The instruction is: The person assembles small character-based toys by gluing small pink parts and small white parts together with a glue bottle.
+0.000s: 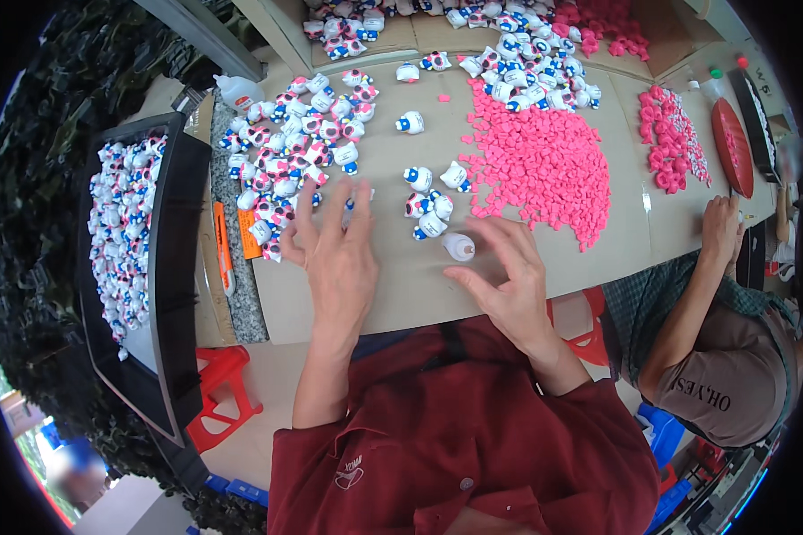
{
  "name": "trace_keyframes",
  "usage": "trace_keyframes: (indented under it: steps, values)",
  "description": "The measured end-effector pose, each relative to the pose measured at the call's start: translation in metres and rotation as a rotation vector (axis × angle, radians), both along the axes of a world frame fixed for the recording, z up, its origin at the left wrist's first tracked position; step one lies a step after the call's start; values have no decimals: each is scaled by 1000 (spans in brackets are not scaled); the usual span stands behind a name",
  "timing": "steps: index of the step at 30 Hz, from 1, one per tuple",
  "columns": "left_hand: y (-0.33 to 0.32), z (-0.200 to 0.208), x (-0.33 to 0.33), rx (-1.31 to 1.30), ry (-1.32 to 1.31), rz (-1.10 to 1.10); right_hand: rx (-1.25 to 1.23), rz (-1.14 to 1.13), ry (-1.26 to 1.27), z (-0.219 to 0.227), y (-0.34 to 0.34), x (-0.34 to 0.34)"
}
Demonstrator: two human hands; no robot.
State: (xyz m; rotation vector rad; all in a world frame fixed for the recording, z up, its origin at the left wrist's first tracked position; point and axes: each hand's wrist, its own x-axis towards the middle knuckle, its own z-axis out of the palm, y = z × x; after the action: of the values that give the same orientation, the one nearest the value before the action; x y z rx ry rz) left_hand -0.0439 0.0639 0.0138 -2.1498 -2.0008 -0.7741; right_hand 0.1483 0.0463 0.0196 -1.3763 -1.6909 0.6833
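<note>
Left hand (pixel 337 254) spreads by glossy figurines (pixel 296 147), right hand (pixel 516 281) by round bottle (pixel 458 248).

My left hand (pixel 339 260), one: beyond my shirt (pixel 401 446), back uppermost, fingers parted, pointing away from it; forearm (pixel 323 383) bare. My right hand (pixel 515 283), one: also beyond the shirt, thumb and fingers curved, tips apart; wrist bare.

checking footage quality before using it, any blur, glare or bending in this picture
Head view: black rim, with the bin bowing near it; head view: left hand slightly soft, perhaps motion blur; head view: small bright glint on the table, towards the right.
</note>
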Motion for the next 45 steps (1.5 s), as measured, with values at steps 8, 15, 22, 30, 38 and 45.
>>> trace_keyframes:
  steps: [8,15,22,30,38,45]
  values:
    - [10,3,2,-11,-62,-91,145,20,134,-18,-2,0]
    - [-36,2,20,-172,-1167,-216,1,225,191,-9,-16,14]
    - [-50,-9,19,-544,-1391,-327,-55,125,314,-2,-20,23]
    - [-47,-9,21,-514,-1580,-158,54,200,189,4,-19,28]
    - [-48,-17,20,-439,-1486,-250,35,216,153,1,-19,25]
    - [-47,-14,21,-454,-1475,-244,25,227,159,1,-18,24]
